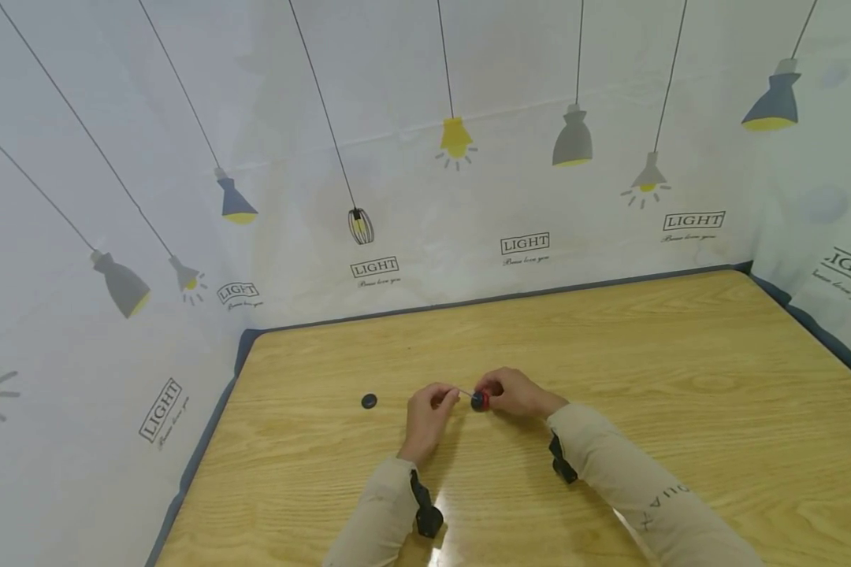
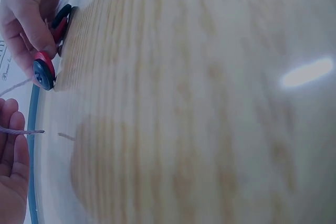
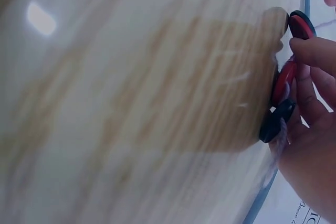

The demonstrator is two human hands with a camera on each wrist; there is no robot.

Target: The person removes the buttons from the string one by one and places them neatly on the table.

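My left hand [image 1: 425, 421] pinches a thin pale string [image 1: 466, 393] near the table's middle, its short end poking past the fingers in the left wrist view. Just to the right, my right hand [image 1: 516, 394] holds a round black button [image 2: 43, 75] and a red button [image 2: 46, 57] face to face between thumb and fingers. The string runs from the black one toward my left hand. Below the right fingers, another red button [image 3: 285, 82] and a black button [image 3: 277, 121] hang along the string close to the tabletop. Part of the string is hidden behind the fingers.
A loose black button [image 1: 369, 401] lies on the wooden table [image 1: 312, 441], left of my left hand. Walls of white printed cloth [image 1: 432, 189] stand along the table's back and sides. Black straps with small devices [image 1: 429, 520] are on both wrists.
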